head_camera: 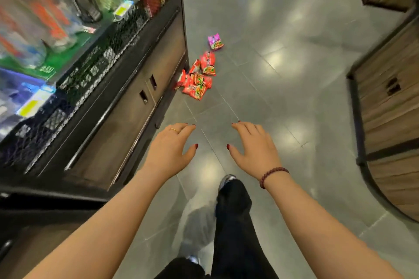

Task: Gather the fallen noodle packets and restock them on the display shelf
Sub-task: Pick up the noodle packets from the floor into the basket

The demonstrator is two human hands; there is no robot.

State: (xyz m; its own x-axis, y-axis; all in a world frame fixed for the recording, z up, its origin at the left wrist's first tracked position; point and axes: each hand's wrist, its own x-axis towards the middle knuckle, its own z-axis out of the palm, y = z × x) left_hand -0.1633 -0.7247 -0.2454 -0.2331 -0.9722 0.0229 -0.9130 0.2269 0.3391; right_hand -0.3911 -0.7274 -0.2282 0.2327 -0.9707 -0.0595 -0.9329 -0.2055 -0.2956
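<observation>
Several red noodle packets (196,82) lie in a loose pile on the grey tiled floor, close to the foot of the black display shelf (127,59) on the left. One pink packet (215,41) lies a little farther away, beyond the red ones. My left hand (170,149) and my right hand (254,147) are stretched out side by side in mid-air, palms down, fingers relaxed and holding nothing. Both hands are well short of the packets. The goods on the shelf are blurred.
The shelf's lower cabinet doors (145,97) with recessed handles run along the left of the aisle. Wooden display units (390,102) stand on the right and far right. My legs in dark trousers (233,222) are below the hands.
</observation>
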